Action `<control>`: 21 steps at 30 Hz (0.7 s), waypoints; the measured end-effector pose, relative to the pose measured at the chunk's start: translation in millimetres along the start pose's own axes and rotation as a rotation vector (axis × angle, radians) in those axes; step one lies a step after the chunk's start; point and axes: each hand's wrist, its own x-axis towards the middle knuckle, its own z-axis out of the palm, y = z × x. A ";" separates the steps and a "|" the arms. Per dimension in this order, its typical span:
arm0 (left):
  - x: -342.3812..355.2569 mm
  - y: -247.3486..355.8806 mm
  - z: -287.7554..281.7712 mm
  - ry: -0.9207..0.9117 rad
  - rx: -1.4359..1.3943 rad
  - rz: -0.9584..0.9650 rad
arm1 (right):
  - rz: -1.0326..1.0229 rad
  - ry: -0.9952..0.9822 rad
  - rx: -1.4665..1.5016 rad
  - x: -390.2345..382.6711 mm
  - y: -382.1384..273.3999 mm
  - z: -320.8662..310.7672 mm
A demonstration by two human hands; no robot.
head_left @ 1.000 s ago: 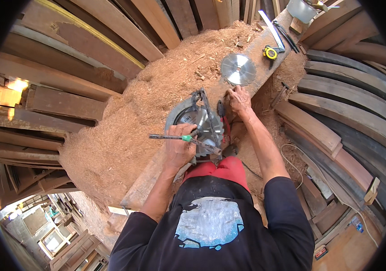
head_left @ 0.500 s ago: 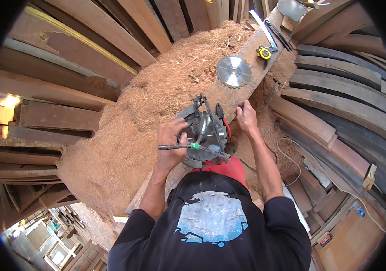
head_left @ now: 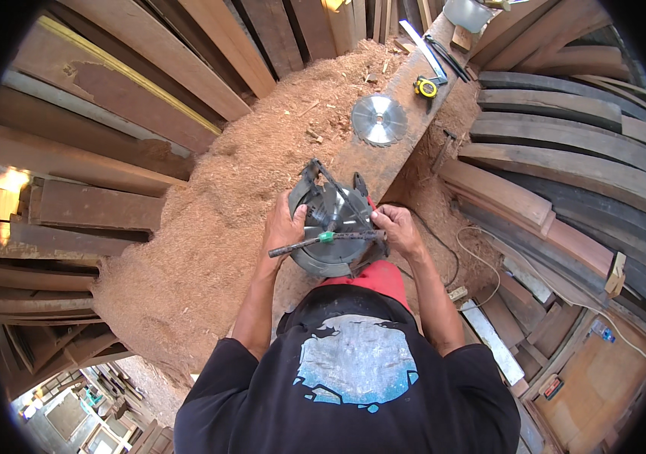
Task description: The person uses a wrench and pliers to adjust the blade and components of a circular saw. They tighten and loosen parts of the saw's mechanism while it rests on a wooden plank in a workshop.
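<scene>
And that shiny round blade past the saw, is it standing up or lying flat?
Lying flat: the round blade rests on the board, its whole face turned up.

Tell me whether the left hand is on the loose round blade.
No, the left hand is on the saw; the loose blade lies apart, farther up the board.
</scene>
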 end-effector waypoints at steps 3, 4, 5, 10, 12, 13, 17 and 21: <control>-13.8 0.3 -3.7 0.013 -0.023 -0.060 | -0.074 0.056 -0.262 13.7 -26.9 4.6; -16.0 -1.8 -3.2 0.006 -0.055 -0.075 | -0.098 0.067 -0.296 26.9 -14.3 1.9; -18.3 -5.7 -2.0 0.003 -0.089 -0.095 | -0.141 0.076 -0.382 31.9 -21.8 2.8; -22.4 -10.8 0.6 0.006 -0.139 -0.121 | -0.324 0.087 -0.708 49.5 -48.3 7.9; -21.9 -11.9 2.6 -0.004 -0.133 -0.121 | -0.318 0.068 -0.772 50.1 -54.7 8.4; -21.5 -12.6 3.3 -0.010 -0.130 -0.120 | -0.301 0.051 -0.781 50.0 -56.4 5.7; -22.3 -14.7 4.9 0.015 -0.075 -0.058 | -0.208 0.018 -0.704 45.6 -68.5 9.5; -22.3 -20.3 7.1 0.031 -0.076 -0.010 | -0.228 -0.022 -0.794 66.4 -69.5 11.5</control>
